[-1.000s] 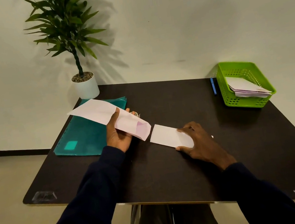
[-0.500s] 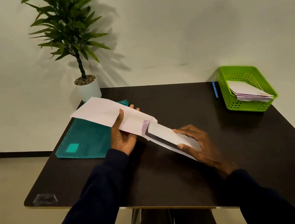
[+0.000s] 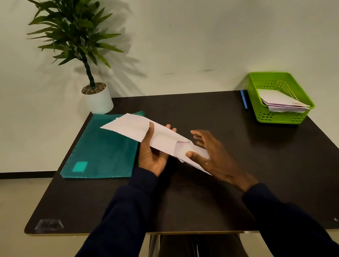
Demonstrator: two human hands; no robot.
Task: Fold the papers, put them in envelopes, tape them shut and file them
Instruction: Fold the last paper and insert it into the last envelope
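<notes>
In the head view, our left grip (image 3: 153, 155) grasps the envelope (image 3: 139, 126), thumb on top, and holds its mouth up off the bench (image 3: 271, 167), we judge so that the folded paper (image 3: 194, 154) can slide in. Our right grip (image 3: 212, 157) is released: its fingers are spread and its thumb presses the paper, whose end sits in the mouth. A second ago the paper lay flat on the bench, apart from the envelope.

Both arms reach forward, close together. The left hand (image 3: 153, 155), palm up, pinches the envelope (image 3: 128, 124) between thumb and fingers. The right hand (image 3: 213, 156) spreads its fingers loosely, thumb resting on the paper (image 3: 202, 153).
</notes>
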